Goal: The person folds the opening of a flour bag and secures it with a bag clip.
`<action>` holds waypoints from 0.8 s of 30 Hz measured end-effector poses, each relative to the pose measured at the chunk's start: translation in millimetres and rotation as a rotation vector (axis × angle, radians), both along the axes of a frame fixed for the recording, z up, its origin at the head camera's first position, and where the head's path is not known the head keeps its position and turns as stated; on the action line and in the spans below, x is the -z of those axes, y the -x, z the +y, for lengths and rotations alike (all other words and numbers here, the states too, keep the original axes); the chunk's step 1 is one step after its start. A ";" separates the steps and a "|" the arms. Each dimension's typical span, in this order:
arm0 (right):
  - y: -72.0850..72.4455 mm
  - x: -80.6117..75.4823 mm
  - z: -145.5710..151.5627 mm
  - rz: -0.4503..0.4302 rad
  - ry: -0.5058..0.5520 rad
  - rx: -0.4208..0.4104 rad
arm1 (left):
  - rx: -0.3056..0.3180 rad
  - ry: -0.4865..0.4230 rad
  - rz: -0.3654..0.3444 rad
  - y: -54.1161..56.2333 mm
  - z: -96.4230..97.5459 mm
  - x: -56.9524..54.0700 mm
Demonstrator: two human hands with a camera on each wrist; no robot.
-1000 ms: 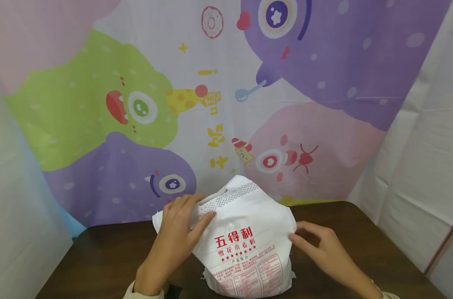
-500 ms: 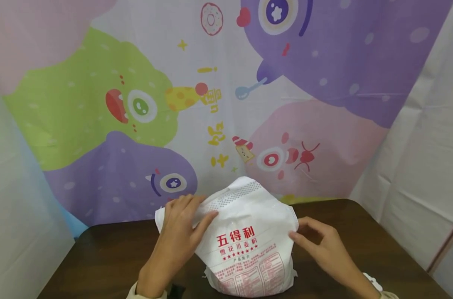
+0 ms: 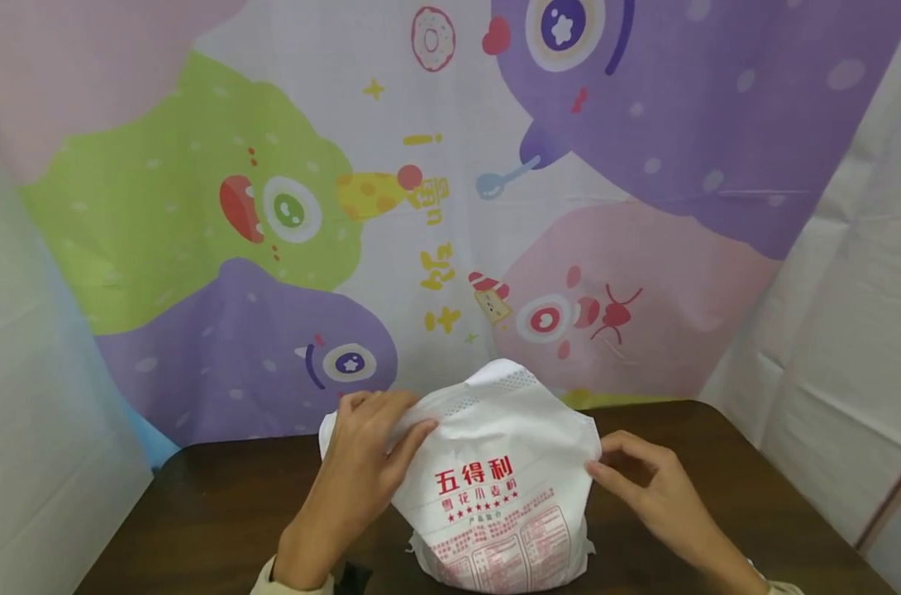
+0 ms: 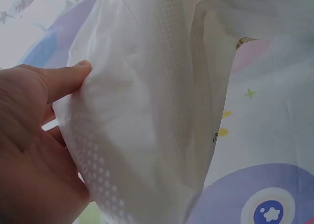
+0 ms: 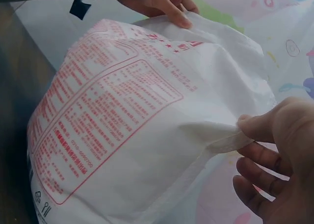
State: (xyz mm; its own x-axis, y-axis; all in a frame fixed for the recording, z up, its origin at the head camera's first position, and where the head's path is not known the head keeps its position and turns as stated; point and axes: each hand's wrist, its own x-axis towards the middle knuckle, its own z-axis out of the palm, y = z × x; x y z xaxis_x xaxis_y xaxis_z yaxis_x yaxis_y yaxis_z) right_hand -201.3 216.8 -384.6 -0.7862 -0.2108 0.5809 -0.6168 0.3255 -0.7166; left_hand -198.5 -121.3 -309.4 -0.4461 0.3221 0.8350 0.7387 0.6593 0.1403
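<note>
A white flour bag (image 3: 495, 442) with red print stands on the dark table, its loose upper part raised and spread between the hands. At its upper left edge, my left hand (image 3: 361, 463) pinches the material, thumb on the front. My right hand (image 3: 655, 487) pinches the right side edge between thumb and forefinger; in the right wrist view its other fingers are loosely bent, off the bag. Seen from the left wrist, the bag's top edge (image 4: 198, 37) stands partly apart, with a dotted band below it. What lies inside the bag is hidden.
The dark wooden table (image 3: 227, 504) has rounded far corners. Behind it hangs a cartoon-printed backdrop (image 3: 450, 364), and white sheets (image 3: 830, 330) close in both sides. A small dark item (image 3: 354, 578) shows by the left cuff.
The peak of the bag's top edge has shifted right and slightly down, and the gap beside my left fingers no longer shows. Both hands keep their holds. The head view has shifted slightly.
</note>
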 end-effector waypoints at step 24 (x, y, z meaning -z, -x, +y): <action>1.6 -1.0 0.8 -0.035 0.031 -0.052 | 0.018 0.009 0.073 -2.4 1.0 -4.2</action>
State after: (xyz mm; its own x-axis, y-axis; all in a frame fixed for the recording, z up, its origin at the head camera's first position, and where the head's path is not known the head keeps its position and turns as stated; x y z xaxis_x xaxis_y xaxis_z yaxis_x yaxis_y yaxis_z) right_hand -202.9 217.6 -383.6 -0.7949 -0.2338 0.5599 -0.6063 0.2708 -0.7477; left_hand -196.0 -120.3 -305.1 -0.3785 0.3369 0.8621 0.7582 0.6471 0.0800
